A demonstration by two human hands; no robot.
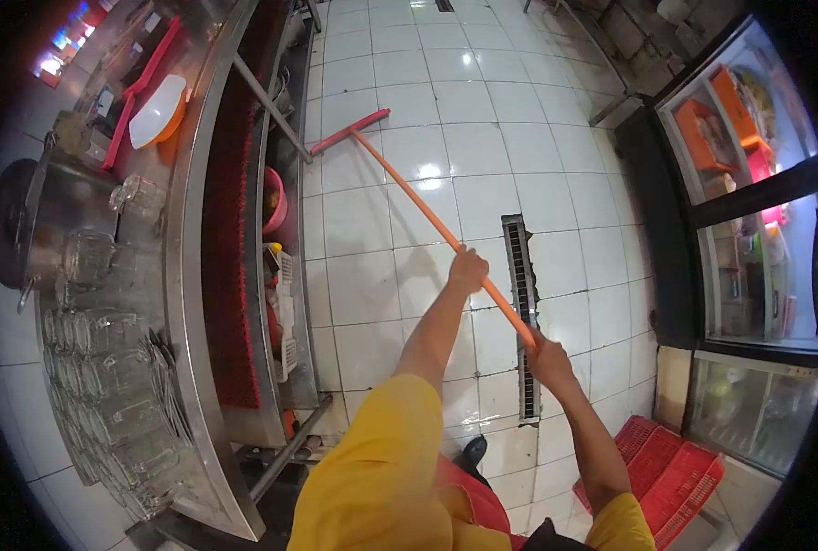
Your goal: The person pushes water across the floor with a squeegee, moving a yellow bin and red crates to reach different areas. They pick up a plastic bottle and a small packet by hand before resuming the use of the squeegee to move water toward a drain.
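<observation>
A long orange handle [409, 193] slants across the white tiled floor, with a red squeegee head [350, 131] at its far end, close to the steel counter's leg. My left hand [469, 269] is wrapped round the middle of the handle. Lower and to the right, my right hand [549, 359] grips the handle near its close end, over the floor drain [516, 266]. The floor tiles [482, 211] look wet and shiny.
At left, a steel counter [184, 275] bears glass mugs [115, 367], cutlery [164, 381] and a white-orange bowl [159, 112]. A pink bucket [274, 199] sits on its lower shelf. At right are a glass-door fridge [694, 216] and red crates [657, 473].
</observation>
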